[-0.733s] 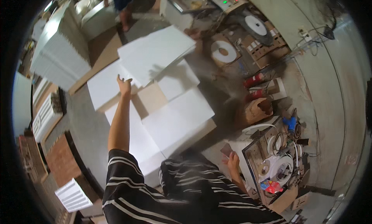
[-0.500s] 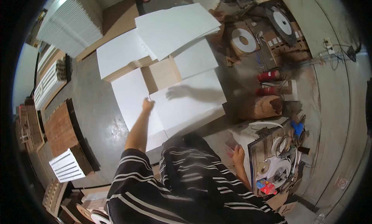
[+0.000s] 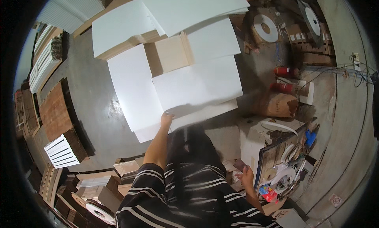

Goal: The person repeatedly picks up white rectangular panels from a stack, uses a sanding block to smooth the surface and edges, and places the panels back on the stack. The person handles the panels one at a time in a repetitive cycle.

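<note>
White flat boards in several stacks form a ring around a bare tan board (image 3: 167,54). My left hand (image 3: 167,118) is at the near-left corner of the near-right white board (image 3: 201,80), its fingers curled against the edge. To its left lies another white board (image 3: 132,82), close beside the hand. My right hand (image 3: 248,176) is off to the right, low beside a cluttered workbench. It grips a small flat brownish block (image 3: 239,165), whose exact kind I cannot make out.
The workbench (image 3: 258,165) carries tape rolls, a blue tool and a red-capped bottle (image 3: 269,194). Beyond it stand a brown paper sack (image 3: 278,105) and red fire extinguishers (image 3: 286,72). Wooden stacks (image 3: 57,113) and slotted white panels (image 3: 61,152) line the left. A large strip roll (image 3: 265,28) lies far right.
My left hand has moved nearer to me, from the board's inner corner to its near edge. My right hand now shows the brownish block more clearly. The whole view has shifted.
</note>
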Tool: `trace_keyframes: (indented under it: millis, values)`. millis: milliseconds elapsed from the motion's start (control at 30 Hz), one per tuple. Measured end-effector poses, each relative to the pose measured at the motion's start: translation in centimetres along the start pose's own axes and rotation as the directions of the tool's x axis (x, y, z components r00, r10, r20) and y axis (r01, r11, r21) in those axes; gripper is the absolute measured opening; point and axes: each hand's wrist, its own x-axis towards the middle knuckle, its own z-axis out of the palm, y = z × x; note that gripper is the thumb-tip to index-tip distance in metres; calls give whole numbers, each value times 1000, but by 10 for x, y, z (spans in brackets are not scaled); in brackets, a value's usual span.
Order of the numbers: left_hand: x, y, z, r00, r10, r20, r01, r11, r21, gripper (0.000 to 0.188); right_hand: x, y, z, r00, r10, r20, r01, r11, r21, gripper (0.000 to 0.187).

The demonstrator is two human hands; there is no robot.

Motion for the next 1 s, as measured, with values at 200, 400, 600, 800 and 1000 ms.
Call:
trace_keyframes:
  millis: [200, 400, 600, 800, 1000]
  values:
    - [-9, -13, 17, 974, 86, -212, -79, 996, 39, 65, 11, 17, -4, 998, -44, 40, 42, 998, 45, 42]
    - [-19, -35, 30, 971, 56, -231, -46, 998, 50, 65, 21, 33, -1, 999, -8, 50, 4, 998, 68, 38]
    - [-15, -48, 29, 963, 63, -261, -74, 997, -33, 69, 32, 39, 1, 996, 40, 79, -47, 995, 84, 37]
    - [2, -43, 28, 981, 44, -191, -31, 997, 69, 60, 39, 44, -2, 996, 50, 74, -57, 994, 93, 36]
    - [-5, -51, 39, 945, 131, -299, -71, 977, 203, 47, 38, 36, 3, 990, 88, 106, -93, 995, 45, 42]
